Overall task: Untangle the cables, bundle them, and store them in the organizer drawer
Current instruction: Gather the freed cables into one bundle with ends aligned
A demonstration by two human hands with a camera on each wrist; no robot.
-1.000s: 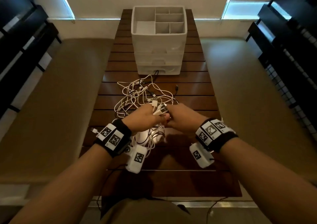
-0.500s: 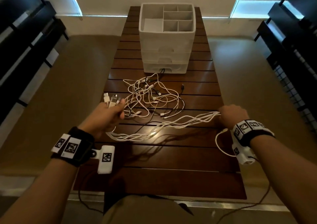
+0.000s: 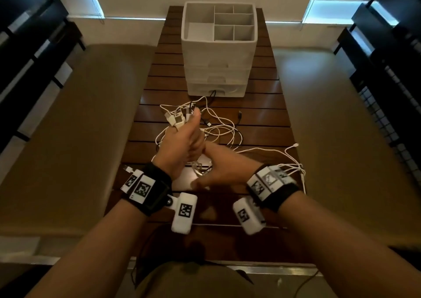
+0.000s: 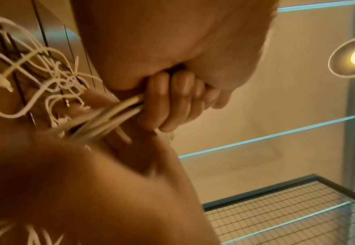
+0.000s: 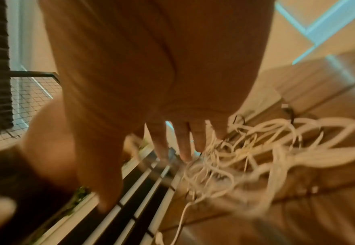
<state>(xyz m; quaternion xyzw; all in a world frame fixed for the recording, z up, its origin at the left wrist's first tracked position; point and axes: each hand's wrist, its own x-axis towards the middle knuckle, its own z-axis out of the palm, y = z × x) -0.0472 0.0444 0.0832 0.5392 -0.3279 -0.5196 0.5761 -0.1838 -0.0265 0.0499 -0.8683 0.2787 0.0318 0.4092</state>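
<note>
My left hand (image 3: 182, 145) is raised over the wooden table (image 3: 262, 106) and grips a bundle of white cables (image 4: 117, 116). Their USB plugs (image 3: 176, 120) stick out above the fist. In the left wrist view its fingers (image 4: 172, 99) curl tight round the strands. My right hand (image 3: 218, 172) is blurred, just below and right of the left fist, with its fingers (image 5: 180, 142) straight and spread, holding nothing. Loose strands (image 3: 293, 166) trail past my right wrist. More tangled cables (image 3: 218, 131) lie on the table behind the hands. The white drawer organizer (image 3: 218, 56) stands at the far end.
A black cable (image 3: 213, 93) hangs out of the organizer's bottom drawer, and another black plug (image 3: 239, 115) lies on the slats to the right. Tan benches flank the table on both sides. Dark shelving lines both walls.
The hands, spread wide apart with the strands stretched between them, have come back together. My right hand has let go of the cables and opened. My left hand has risen with the plugs.
</note>
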